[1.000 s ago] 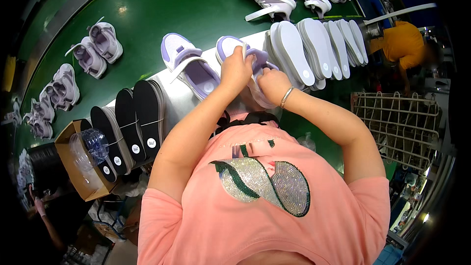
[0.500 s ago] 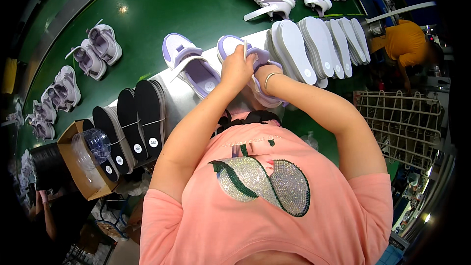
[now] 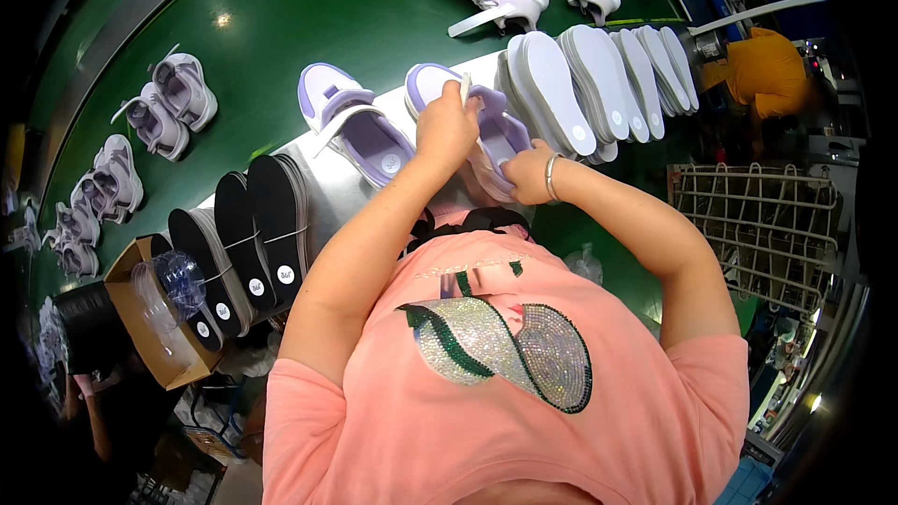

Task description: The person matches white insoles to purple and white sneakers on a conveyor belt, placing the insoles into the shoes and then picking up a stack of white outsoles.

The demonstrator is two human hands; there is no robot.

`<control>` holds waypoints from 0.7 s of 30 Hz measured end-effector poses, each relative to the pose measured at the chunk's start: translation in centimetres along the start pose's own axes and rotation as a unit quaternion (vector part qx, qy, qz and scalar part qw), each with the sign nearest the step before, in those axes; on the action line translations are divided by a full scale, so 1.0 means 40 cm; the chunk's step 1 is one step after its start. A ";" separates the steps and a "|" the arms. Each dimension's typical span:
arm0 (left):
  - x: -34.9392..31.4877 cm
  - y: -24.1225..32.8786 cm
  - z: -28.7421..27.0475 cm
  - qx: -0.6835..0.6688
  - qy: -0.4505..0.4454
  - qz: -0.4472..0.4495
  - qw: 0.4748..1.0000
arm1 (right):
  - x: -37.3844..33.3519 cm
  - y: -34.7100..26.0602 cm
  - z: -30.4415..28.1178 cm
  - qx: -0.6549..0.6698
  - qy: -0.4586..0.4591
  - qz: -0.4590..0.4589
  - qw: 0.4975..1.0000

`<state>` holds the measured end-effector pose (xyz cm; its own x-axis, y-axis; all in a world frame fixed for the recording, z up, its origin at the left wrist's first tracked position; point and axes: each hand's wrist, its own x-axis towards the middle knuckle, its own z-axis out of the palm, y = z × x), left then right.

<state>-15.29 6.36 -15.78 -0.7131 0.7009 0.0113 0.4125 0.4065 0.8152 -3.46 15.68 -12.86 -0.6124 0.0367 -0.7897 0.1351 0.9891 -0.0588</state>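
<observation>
Since half a second ago, the right hand has come out of the held shoe, where it was in up to the wrist. It's now at the near heel end, bracelet clear of the collar, fingers curled fairly narrow with tips at the rim. Can't tell if they pinch the heel or just touch it. Left hand unchanged: fingers closed on the upper around the tongue area, pale strap sticking up past them, so that side stays anchored.

My read: the reach inside has ended or paused, and work is back at the heel edge. The lilac lining shows again, but can't confirm from here how anything sits down in the toe; the left hand covers that part.

Held shoe is at the near edge of the green table, toe far, heel toward the wearer. Second shoe, same lilac and white, sits just left, untouched, strap hanging loose off its side, round white label visible inside. White insoles stand in stacks just right of the right hand; black insoles are banded up on the left. Neither stack is being touched.
</observation>
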 end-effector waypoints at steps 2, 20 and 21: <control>-0.001 -0.002 -0.003 -0.004 -0.006 -0.006 1.000 | 0.012 0.002 -0.010 -0.020 -0.029 -0.010 0.999; -0.119 -0.017 -0.151 0.082 0.099 0.120 0.984 | -0.008 0.036 0.097 0.381 0.277 0.055 0.880; -0.124 -0.019 -0.175 0.101 0.055 0.046 0.992 | -0.001 0.030 0.091 0.369 0.301 0.048 0.878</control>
<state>-16.03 -1.54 -12.38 -0.7195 0.6776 0.1522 0.5766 0.4607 0.6747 -0.42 16.36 -15.13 -0.8416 0.4023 -0.3603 0.5400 0.6241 -0.5646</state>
